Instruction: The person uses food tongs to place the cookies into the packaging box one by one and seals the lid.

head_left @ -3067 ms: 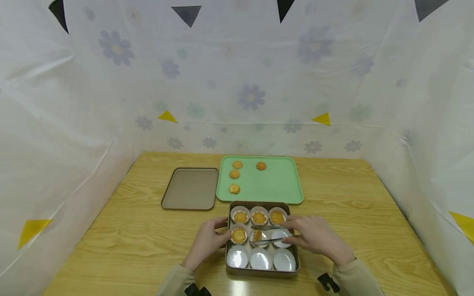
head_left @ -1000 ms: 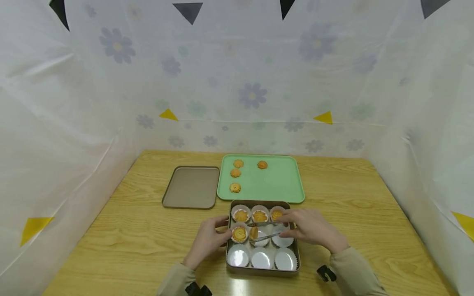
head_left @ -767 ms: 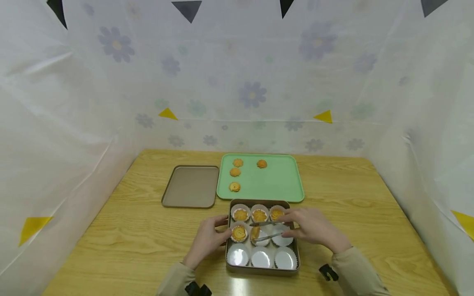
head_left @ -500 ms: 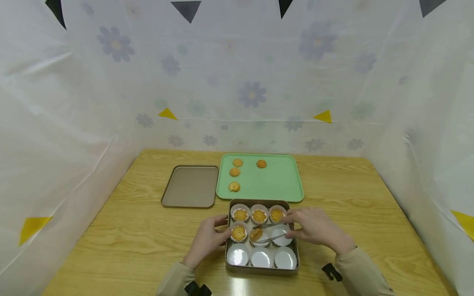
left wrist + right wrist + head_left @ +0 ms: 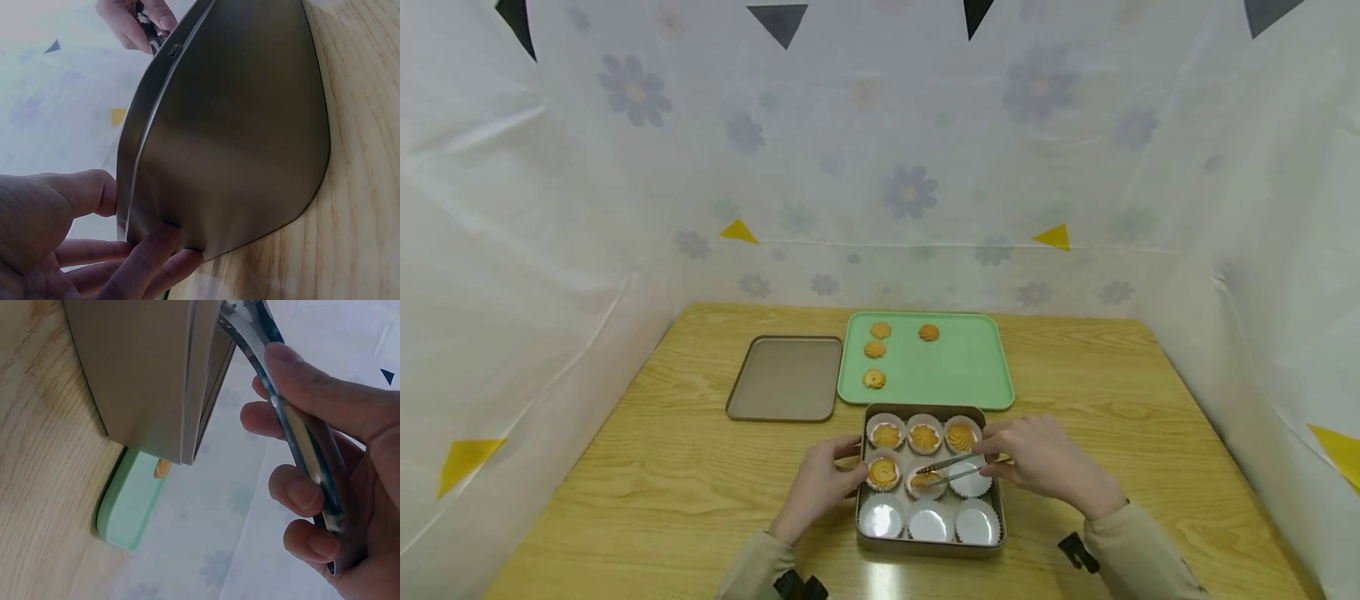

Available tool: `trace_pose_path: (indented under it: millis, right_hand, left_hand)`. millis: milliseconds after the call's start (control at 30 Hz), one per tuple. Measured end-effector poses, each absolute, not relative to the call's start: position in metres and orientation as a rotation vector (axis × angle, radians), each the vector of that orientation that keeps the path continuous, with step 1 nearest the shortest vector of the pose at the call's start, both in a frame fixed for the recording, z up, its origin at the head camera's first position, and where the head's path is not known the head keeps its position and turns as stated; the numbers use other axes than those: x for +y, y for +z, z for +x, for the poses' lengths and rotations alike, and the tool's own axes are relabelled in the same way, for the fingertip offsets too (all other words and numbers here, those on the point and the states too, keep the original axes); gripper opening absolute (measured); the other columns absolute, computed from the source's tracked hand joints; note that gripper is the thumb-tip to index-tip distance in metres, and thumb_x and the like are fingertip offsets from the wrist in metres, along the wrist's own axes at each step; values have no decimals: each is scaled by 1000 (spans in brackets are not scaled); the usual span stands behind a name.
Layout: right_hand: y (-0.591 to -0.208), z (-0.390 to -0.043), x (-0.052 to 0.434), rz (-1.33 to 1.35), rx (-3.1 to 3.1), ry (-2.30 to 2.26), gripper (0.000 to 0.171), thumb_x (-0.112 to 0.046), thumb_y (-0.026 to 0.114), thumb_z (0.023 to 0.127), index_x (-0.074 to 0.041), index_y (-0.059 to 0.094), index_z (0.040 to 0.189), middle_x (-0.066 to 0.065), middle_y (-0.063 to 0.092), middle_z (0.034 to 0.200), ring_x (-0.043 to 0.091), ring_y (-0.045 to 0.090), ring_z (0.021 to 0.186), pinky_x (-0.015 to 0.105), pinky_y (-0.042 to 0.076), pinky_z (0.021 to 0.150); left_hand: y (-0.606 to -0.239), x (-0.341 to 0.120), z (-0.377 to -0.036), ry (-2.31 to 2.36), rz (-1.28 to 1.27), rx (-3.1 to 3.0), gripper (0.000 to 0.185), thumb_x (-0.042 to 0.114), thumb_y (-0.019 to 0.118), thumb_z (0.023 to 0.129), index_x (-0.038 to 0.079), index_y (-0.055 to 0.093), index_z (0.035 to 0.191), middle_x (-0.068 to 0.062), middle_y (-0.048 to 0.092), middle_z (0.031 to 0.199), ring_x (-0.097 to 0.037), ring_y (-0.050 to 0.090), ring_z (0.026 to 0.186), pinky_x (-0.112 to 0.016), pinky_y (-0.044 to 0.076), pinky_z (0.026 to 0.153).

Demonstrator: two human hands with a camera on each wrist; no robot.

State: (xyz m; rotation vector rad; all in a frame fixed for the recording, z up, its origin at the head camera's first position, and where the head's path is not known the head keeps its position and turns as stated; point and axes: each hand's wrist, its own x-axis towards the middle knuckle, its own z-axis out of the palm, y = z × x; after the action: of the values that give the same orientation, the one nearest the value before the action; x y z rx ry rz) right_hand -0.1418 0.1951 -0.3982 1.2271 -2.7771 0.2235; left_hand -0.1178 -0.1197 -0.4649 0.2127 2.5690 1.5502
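Note:
My left hand (image 5: 820, 485) grips the left wall of a square metal tin (image 5: 931, 552), thumb at the rim and fingertips on the outer side in the left wrist view. My right hand (image 5: 1048, 467) holds metal tongs (image 5: 292, 425) over the tin from its right. Their tips are at a cookie (image 5: 919, 481) lying in the middle paper cup, partly hidden by the tongs; contact is hard to tell. Cookies fill the back-row cups, such as the swirl cookie (image 5: 961, 437), and the middle-left cup holds a round cookie (image 5: 883, 472). The front cups, such as the left one (image 5: 882, 518), are bare.
Behind the tin lies a green tray (image 5: 958, 375) with several cookies, one (image 5: 928, 332) apart from those along its left side. A flat brown tray (image 5: 786, 379) sits left of it. White sheeting (image 5: 910, 150) encloses the wooden table (image 5: 647, 492).
The middle cookie, earlier tilted up between the spread tong arms, now lies flat in its cup. The tong arms have come closer together. My left hand keeps its grip on the tin.

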Motion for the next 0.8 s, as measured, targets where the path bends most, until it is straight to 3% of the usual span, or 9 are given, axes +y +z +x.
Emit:
trace_pose_path:
  millis: [300,800]
  right_hand:
    - [-404,-140,197,1191,-2637,157,20,-32,83,77,-27,80,96,-15,61,74,-6,36,52,12,17,42]
    - [-416,-140,196,1184,-2514,109,19,-31,86,73,-27,77,90,-16,60,74,-4,40,53,10,16,43]
  left_hand:
    - [-466,-120,-117,1551,213,2565,48,6,69,88,-9,59,132,-33,67,123,-37,76,95,-26,66,72]
    - [-465,-120,-117,1569,209,2545,49,6,69,88,-10,58,133,-34,66,124,-39,75,96,-26,66,73]
